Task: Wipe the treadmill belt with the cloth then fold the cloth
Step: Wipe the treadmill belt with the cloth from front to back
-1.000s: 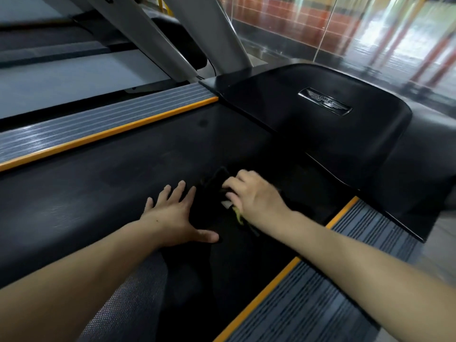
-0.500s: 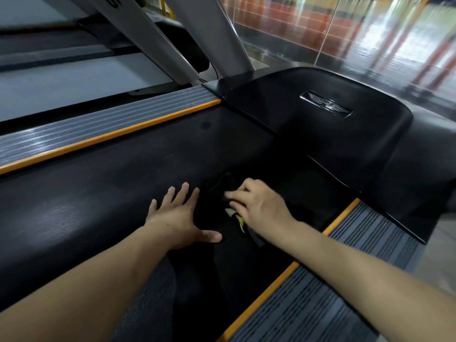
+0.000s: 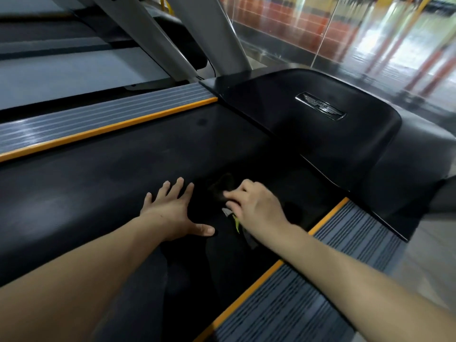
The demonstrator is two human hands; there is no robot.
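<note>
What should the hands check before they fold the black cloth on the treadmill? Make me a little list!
1. Cloth lies on the belt: ok.
2. Left hand flat, pinning one side: ok.
3. Right hand pinches a cloth edge: ok.
4. Cloth spread smooth: not ok, it looks bunched.
5. Cloth outline easy to see: cannot tell, black on black.
6. Belt wiped all over: cannot tell.

Black cloth (image 3: 222, 187) on treadmill belt (image 3: 103, 183)
</note>
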